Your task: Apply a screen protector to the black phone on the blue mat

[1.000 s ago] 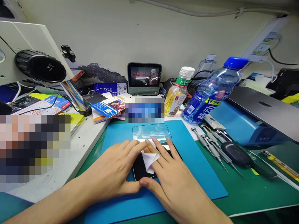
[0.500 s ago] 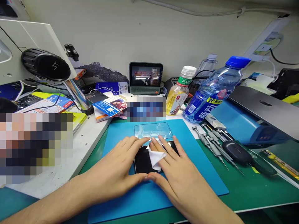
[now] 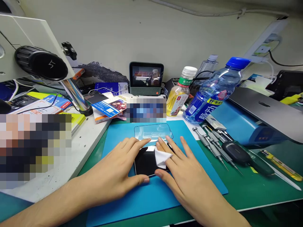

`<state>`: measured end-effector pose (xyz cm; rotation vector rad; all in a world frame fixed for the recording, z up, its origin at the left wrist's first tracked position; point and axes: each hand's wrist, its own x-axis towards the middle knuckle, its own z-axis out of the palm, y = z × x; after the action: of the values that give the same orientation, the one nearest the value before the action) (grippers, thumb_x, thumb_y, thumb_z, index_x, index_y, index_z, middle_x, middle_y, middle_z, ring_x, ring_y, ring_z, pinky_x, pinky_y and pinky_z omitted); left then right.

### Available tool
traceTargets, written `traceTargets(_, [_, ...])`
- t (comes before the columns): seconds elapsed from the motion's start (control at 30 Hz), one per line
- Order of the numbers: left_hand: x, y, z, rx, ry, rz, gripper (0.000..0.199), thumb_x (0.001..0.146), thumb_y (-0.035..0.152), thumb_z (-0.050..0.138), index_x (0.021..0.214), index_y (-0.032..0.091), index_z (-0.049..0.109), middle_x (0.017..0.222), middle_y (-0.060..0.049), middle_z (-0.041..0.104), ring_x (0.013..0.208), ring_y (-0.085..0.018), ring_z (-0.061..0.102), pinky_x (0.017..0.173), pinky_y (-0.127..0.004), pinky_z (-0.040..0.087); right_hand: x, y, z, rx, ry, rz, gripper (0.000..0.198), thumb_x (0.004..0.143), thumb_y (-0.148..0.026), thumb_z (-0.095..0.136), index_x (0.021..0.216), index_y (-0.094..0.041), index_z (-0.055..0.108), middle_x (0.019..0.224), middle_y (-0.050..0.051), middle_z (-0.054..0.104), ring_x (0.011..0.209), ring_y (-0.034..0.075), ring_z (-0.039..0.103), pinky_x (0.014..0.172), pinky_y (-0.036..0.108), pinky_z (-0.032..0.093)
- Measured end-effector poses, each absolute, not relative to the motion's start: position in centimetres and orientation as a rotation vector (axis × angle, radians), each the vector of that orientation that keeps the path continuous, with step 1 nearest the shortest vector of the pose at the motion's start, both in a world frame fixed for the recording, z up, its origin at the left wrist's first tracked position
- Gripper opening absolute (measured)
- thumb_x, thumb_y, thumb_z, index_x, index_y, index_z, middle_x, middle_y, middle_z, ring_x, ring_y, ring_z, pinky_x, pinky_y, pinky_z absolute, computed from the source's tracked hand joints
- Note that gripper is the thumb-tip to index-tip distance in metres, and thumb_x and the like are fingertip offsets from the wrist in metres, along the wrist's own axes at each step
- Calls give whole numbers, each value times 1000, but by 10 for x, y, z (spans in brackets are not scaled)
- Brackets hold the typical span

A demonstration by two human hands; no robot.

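Note:
A smartphone point(image 3: 145, 160) with a dark screen lies face up on the blue mat point(image 3: 132, 205). My left hand point(image 3: 118, 168) grips its left end, thumb along the near edge and fingers along the far edge. A folded white wiping cloth point(image 3: 162, 158) rests on the screen, its corner sticking up. My right hand point(image 3: 182, 170) holds the cloth under its fingers against the glass, thumb by the near edge, covering the phone's right end. Just beyond the phone lies a clear screen protector point(image 3: 153, 130) with a dark border.
Several screwdrivers point(image 3: 214, 146) and a black case point(image 3: 234, 152) lie right of the mat. Behind stand a yellow drink bottle point(image 3: 178, 97), a large blue-capped bottle point(image 3: 213, 94) and a small display point(image 3: 146, 77). At left, a microscope post point(image 3: 77, 96) rises from a white base point(image 3: 87, 143).
My right hand has slid the cloth a little to the right across the screen, and the thumbs have moved apart. My left hand keeps its place on the phone. The view has shifted slightly.

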<state>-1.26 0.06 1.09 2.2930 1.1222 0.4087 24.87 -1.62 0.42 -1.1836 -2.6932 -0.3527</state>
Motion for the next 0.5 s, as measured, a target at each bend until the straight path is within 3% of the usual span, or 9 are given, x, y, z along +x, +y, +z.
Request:
traceTargets(0.07, [-11, 2, 12, 2279, 1118, 402, 80, 105, 47, 70, 166, 42, 18, 154, -8, 48, 141, -35, 47, 118, -59, 45, 250, -15, 4, -1207, -2693, -349, 54, 115, -49, 40, 146, -13, 65, 162, 9, 55, 155, 35, 49, 122, 68, 44])
traceTargets(0.1, [-11, 3, 13, 2274, 1118, 400, 80, 105, 46, 70, 165, 41, 18, 153, -8, 48, 141, -35, 47, 118, -59, 45, 254, -18, 3, -1198, -2691, -368, 54, 114, -50, 42, 146, -13, 65, 164, 9, 53, 157, 36, 46, 125, 68, 40])
traceTargets(0.23, [-10, 3, 15, 2264, 1138, 379, 80, 104, 44, 72, 164, 42, 20, 150, -7, 50, 139, -35, 49, 115, -59, 46, 277, -45, -4, -1120, -2694, -499, 68, 109, -58, 52, 156, -9, 55, 169, 14, 44, 162, 35, 36, 138, 58, 6])
traceTargets(0.3, [-10, 2, 15, 2265, 1147, 375, 81, 103, 44, 73, 163, 44, 19, 149, -6, 50, 138, -35, 49, 115, -60, 46, 285, -52, -6, -1091, -2703, -528, 73, 108, -60, 54, 158, -8, 52, 170, 15, 44, 163, 35, 35, 138, 55, -3])
traceTargets(0.4, [-11, 0, 13, 2270, 1149, 378, 79, 104, 45, 72, 163, 46, 19, 147, -5, 50, 136, -35, 49, 113, -60, 46, 281, -43, -5, -1136, -2663, -508, 58, 109, -55, 53, 146, -12, 65, 167, 11, 50, 161, 36, 38, 137, 57, 1])
traceTargets(0.5, [-11, 1, 12, 2271, 1146, 379, 74, 106, 46, 68, 162, 46, 21, 145, -6, 50, 134, -35, 50, 111, -58, 47, 270, -23, -2, -1245, -2593, -440, 44, 113, -49, 47, 125, -19, 77, 161, 2, 59, 158, 35, 44, 133, 61, 20])
